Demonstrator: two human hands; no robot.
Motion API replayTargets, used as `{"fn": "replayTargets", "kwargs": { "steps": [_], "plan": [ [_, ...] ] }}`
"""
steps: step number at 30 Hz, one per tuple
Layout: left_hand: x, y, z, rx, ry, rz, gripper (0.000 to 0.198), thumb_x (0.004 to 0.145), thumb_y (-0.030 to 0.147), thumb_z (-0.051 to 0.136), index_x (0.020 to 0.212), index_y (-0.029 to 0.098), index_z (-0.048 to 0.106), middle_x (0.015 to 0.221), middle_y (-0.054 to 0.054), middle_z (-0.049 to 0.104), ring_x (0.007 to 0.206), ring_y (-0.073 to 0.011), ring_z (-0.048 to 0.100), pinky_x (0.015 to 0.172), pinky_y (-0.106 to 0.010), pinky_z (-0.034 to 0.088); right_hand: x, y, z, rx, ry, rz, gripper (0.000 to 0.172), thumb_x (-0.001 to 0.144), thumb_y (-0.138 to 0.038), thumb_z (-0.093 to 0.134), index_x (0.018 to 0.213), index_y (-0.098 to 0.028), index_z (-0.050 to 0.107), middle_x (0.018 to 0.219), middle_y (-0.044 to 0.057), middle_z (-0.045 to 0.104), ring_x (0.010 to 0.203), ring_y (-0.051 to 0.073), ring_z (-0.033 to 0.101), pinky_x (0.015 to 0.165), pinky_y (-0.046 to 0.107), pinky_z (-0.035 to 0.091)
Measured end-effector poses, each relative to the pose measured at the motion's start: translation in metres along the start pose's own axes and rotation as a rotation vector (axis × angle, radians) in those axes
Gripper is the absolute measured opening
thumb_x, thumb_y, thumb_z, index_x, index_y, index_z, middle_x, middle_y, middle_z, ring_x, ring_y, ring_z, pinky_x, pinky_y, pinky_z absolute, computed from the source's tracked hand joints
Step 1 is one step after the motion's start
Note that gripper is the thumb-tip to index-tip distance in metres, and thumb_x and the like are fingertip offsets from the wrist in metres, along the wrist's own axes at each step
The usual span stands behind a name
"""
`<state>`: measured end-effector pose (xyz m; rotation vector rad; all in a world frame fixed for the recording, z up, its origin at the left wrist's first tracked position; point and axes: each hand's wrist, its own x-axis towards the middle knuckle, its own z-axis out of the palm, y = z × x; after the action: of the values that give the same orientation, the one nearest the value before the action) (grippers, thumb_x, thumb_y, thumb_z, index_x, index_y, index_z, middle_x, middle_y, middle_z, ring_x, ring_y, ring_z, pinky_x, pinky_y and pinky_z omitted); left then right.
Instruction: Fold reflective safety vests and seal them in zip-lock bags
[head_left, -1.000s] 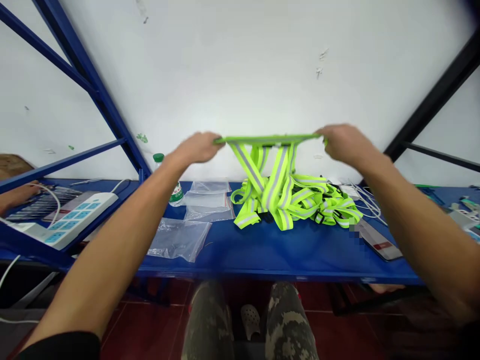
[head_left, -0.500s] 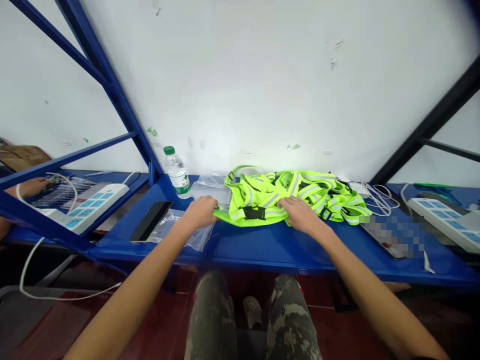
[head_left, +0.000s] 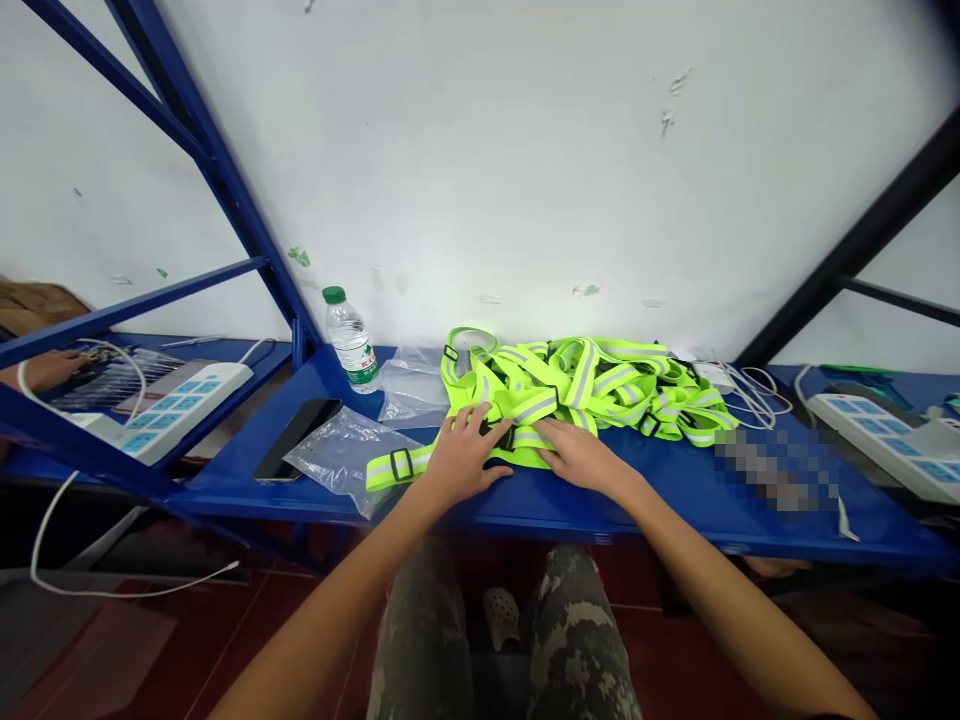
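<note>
A heap of neon yellow-green reflective safety vests [head_left: 592, 385] with silver stripes and black buckles lies on the blue shelf [head_left: 600, 505]. My left hand [head_left: 461, 455] rests flat on the near part of the heap, fingers spread. My right hand [head_left: 577, 455] lies flat beside it on the same webbing. One reflective strap [head_left: 394, 466] with a black buckle [head_left: 402, 465] stretches left from under my left hand, over the edge of a transparent plastic bag [head_left: 349, 460]. Neither hand visibly grips anything.
A black phone [head_left: 298, 438] lies left of the bag, with a water bottle [head_left: 349, 340] behind. Power strips [head_left: 180, 405] [head_left: 877, 445] and white cables [head_left: 750, 395] sit on both sides. A co-worker's hand [head_left: 45, 370] shows at far left. A blurred patch [head_left: 772, 470] covers something right.
My hands have come down from holding a vest up high to lying on the heap, closer together. The vest now lies flattened, its buckled strap reaching left over the plastic bag.
</note>
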<state>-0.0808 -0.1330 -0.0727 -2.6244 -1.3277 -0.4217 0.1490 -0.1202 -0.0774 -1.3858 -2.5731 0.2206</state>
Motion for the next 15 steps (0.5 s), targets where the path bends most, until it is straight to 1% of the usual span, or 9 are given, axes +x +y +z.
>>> {"fn": "replayTargets", "kwargs": {
  "steps": [1, 3, 5, 6, 8, 9, 11, 13, 15],
  "plan": [
    [-0.001, -0.002, 0.007, -0.024, 0.002, 0.004, 0.061, 0.084, 0.059, 0.059, 0.135, 0.026, 0.051, 0.137, -0.014, 0.048, 0.125, -0.0347, 0.042, 0.099, -0.051, 0.041, -0.001, 0.002, -0.002, 0.101, 0.004, -0.005, 0.045, 0.094, -0.030, 0.048, 0.135, -0.011, 0.051, 0.131, 0.016, 0.060, 0.118, 0.030, 0.057, 0.097, 0.040, 0.045],
    [-0.003, -0.008, 0.020, -0.077, 0.010, -0.006, 0.052, 0.089, 0.057, 0.052, 0.129, 0.024, 0.055, 0.124, -0.013, 0.056, 0.118, -0.0305, 0.048, 0.097, -0.047, 0.044, -0.001, 0.009, -0.008, 0.312, -0.026, -0.003, 0.052, 0.093, -0.043, 0.053, 0.136, -0.014, 0.053, 0.133, 0.014, 0.061, 0.119, 0.030, 0.058, 0.098, 0.040, 0.046],
    [-0.005, -0.012, 0.028, -0.110, 0.053, -0.045, 0.045, 0.094, 0.052, 0.047, 0.125, 0.021, 0.057, 0.114, -0.012, 0.058, 0.110, -0.0274, 0.051, 0.093, -0.043, 0.047, 0.002, 0.018, -0.017, 0.516, -0.077, 0.004, 0.053, 0.093, -0.054, 0.048, 0.129, -0.017, 0.060, 0.130, 0.010, 0.064, 0.117, 0.028, 0.060, 0.099, 0.040, 0.047],
    [-0.005, -0.013, 0.032, -0.116, 0.085, -0.071, 0.042, 0.095, 0.049, 0.045, 0.123, 0.020, 0.057, 0.112, -0.012, 0.058, 0.108, -0.0267, 0.052, 0.092, -0.042, 0.048, 0.005, 0.024, -0.020, 0.602, -0.088, 0.017, 0.053, 0.095, -0.056, 0.042, 0.124, -0.018, 0.065, 0.127, 0.009, 0.066, 0.117, 0.027, 0.061, 0.100, 0.040, 0.047],
    [-0.005, -0.014, 0.036, -0.128, 0.144, -0.119, 0.038, 0.097, 0.044, 0.043, 0.122, 0.019, 0.057, 0.109, -0.012, 0.058, 0.104, -0.0260, 0.053, 0.090, -0.042, 0.048, 0.012, 0.034, -0.021, 0.705, -0.055, 0.058, 0.051, 0.097, -0.054, 0.038, 0.113, -0.018, 0.071, 0.122, 0.009, 0.069, 0.116, 0.026, 0.062, 0.103, 0.042, 0.046],
    [-0.005, -0.014, 0.037, -0.143, 0.170, -0.142, 0.037, 0.098, 0.042, 0.042, 0.122, 0.019, 0.057, 0.109, -0.012, 0.058, 0.103, -0.0256, 0.053, 0.090, -0.041, 0.048, 0.017, 0.037, -0.019, 0.721, -0.015, 0.078, 0.047, 0.096, -0.051, 0.042, 0.111, -0.018, 0.072, 0.121, 0.009, 0.069, 0.115, 0.026, 0.062, 0.104, 0.044, 0.045],
    [-0.005, -0.013, 0.036, -0.186, 0.215, -0.186, 0.037, 0.100, 0.039, 0.038, 0.124, 0.017, 0.056, 0.109, -0.012, 0.058, 0.103, -0.0245, 0.053, 0.091, -0.040, 0.048, 0.025, 0.039, -0.011, 0.725, 0.070, 0.076, 0.038, 0.091, -0.043, 0.053, 0.117, -0.020, 0.069, 0.123, 0.008, 0.068, 0.118, 0.026, 0.061, 0.106, 0.046, 0.044],
    [-0.006, -0.011, 0.032, -0.213, 0.227, -0.189, 0.040, 0.100, 0.037, 0.036, 0.131, 0.017, 0.052, 0.115, -0.013, 0.056, 0.108, -0.0248, 0.052, 0.094, -0.041, 0.047, 0.033, 0.033, -0.002, 0.754, 0.137, 0.025, 0.041, 0.089, -0.035, 0.057, 0.128, -0.022, 0.063, 0.132, 0.007, 0.063, 0.126, 0.025, 0.056, 0.109, 0.045, 0.042],
    [-0.007, -0.008, 0.026, -0.204, 0.183, -0.136, 0.048, 0.097, 0.042, 0.041, 0.139, 0.019, 0.046, 0.124, -0.013, 0.054, 0.115, -0.0275, 0.049, 0.098, -0.044, 0.046, 0.041, 0.021, 0.003, 0.797, 0.183, -0.019, 0.046, 0.088, -0.031, 0.057, 0.133, -0.022, 0.058, 0.139, 0.007, 0.058, 0.132, 0.024, 0.050, 0.109, 0.044, 0.043]
  ]
}}
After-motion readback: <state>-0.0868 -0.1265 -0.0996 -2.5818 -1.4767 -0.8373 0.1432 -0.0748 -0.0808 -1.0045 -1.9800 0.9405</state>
